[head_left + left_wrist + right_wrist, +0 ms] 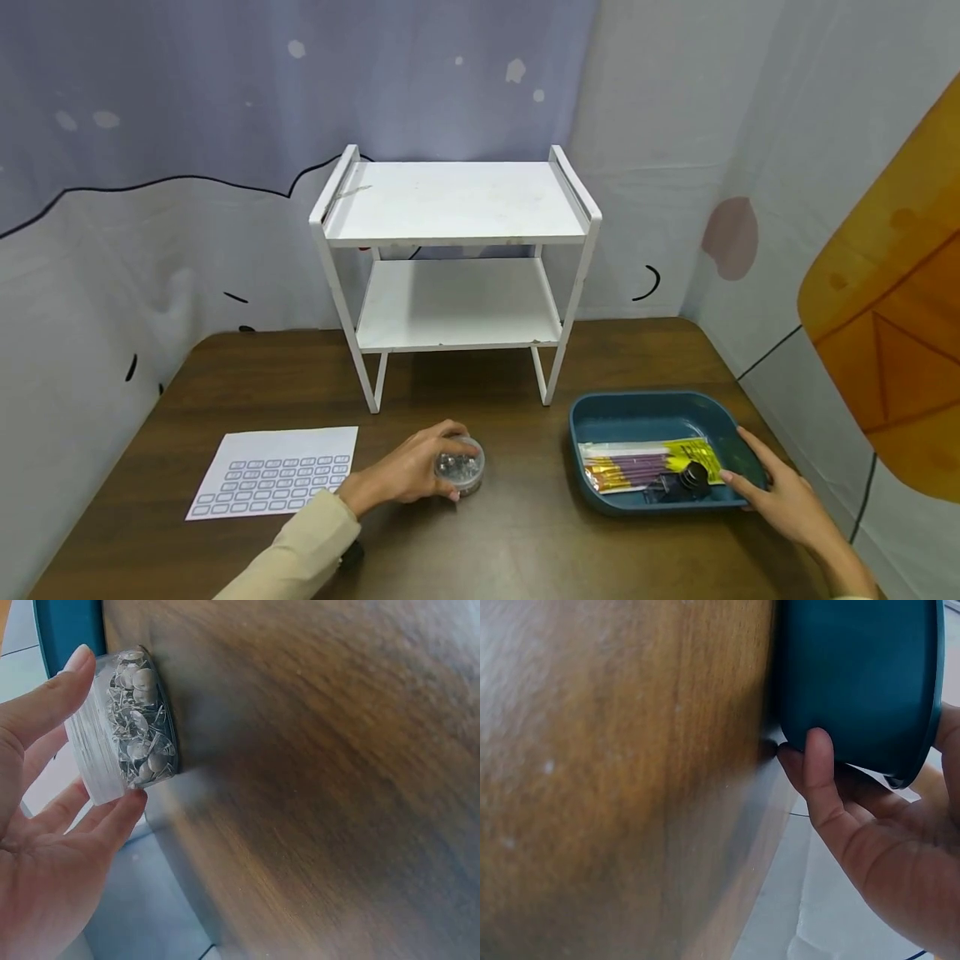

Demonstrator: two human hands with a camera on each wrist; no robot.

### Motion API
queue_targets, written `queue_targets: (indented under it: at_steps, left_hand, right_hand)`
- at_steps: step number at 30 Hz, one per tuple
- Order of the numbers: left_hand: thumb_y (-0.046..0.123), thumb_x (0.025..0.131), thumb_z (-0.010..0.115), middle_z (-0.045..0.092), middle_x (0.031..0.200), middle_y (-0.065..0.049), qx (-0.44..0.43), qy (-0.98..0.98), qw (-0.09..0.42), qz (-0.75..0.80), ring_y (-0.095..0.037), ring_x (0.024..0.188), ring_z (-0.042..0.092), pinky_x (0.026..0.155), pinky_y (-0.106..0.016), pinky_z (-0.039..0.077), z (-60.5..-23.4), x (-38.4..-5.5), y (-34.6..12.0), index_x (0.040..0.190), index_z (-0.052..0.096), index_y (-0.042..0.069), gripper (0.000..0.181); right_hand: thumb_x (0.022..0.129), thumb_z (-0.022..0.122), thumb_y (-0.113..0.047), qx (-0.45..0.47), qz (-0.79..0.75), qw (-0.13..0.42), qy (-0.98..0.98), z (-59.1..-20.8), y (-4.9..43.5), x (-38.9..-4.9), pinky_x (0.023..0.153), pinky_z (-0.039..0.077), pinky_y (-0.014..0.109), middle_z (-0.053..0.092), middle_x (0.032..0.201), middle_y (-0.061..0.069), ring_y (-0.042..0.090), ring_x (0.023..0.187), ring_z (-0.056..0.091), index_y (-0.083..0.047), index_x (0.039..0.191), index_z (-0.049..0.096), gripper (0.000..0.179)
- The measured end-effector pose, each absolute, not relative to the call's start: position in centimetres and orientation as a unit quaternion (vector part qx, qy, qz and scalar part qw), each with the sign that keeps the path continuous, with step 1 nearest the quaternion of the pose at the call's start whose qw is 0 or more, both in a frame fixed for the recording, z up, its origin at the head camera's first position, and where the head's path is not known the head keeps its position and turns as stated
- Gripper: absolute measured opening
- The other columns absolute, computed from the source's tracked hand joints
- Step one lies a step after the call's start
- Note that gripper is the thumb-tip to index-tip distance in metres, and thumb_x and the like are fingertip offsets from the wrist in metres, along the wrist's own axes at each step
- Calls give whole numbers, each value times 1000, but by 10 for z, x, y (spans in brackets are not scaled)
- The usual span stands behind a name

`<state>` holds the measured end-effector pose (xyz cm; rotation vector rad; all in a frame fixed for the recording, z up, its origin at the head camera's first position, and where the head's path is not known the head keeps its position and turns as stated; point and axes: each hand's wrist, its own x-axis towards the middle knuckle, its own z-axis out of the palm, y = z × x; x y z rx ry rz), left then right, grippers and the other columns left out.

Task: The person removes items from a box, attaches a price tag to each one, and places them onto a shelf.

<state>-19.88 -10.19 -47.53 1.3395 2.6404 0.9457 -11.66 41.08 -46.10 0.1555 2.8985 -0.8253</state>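
Observation:
My left hand (pixel 408 468) grips a small round clear jar (pixel 463 471) with its thumb on one side and fingers on the other. Silvery thumbtacks (pixel 142 724) fill the jar's lower part, under a ridged clear lid (pixel 96 750). It stands close over the wooden table. On the right, my right hand (pixel 787 500) holds the right end of a teal tray (pixel 637 400), thumb at the rim and fingers against the outer wall (pixel 855 682). Inside the tray lie a packet of slender purple-handled brushes (pixel 630 467) and a small dark bottle (pixel 678 483) with a black cap.
A white two-tier shelf (pixel 457 200) stands at the back middle of the brown table (pixel 525 533). Left of my left hand lies a white sheet (pixel 277 471) printed with rows of small boxes. Patterned cloth (pixel 187 100) hangs behind and along the sides.

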Motion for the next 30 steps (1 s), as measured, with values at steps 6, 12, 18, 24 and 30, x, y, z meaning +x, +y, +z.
queue_targets:
  at_steps: [6,12,18,24,30]
  left_hand:
    - [16,67,92,57,130,-21,431,851,26,300,-34,115,62,95,-45,54,-477,-198,-102,122,70,8,60]
    - [18,64,94,54,138,-21,417,859,22,297,-37,124,57,101,-50,50,-477,-197,-104,125,69,10,66]
    - [20,63,94,47,148,-17,360,872,18,333,-40,133,50,105,-55,47,-467,-190,-118,130,66,12,74]
    - [13,65,93,56,138,-13,324,880,-62,341,-38,127,56,99,-52,50,-458,-184,-151,125,69,9,65]
    - [5,70,88,62,127,-12,282,897,-106,324,-36,117,62,90,-52,54,-447,-174,-193,122,70,9,54]
  right_hand:
    - [101,55,-43,40,-266,52,962,-458,412,-113,85,42,76,27,149,45,33,82,74,-9,161,8,84]
    - [104,49,-40,25,-248,24,968,-451,416,-109,85,45,74,34,145,45,66,122,44,-4,160,11,76]
    - [103,54,-35,41,-228,-76,970,-425,410,-102,82,44,72,45,135,45,65,115,48,-2,158,15,75]
    - [95,69,-20,20,-267,-239,933,-386,377,-99,77,56,21,58,132,33,33,99,70,-12,155,37,69]
    - [87,74,-1,-59,-312,-339,886,-363,315,-100,84,37,-3,64,127,24,-28,99,44,-13,147,50,66]
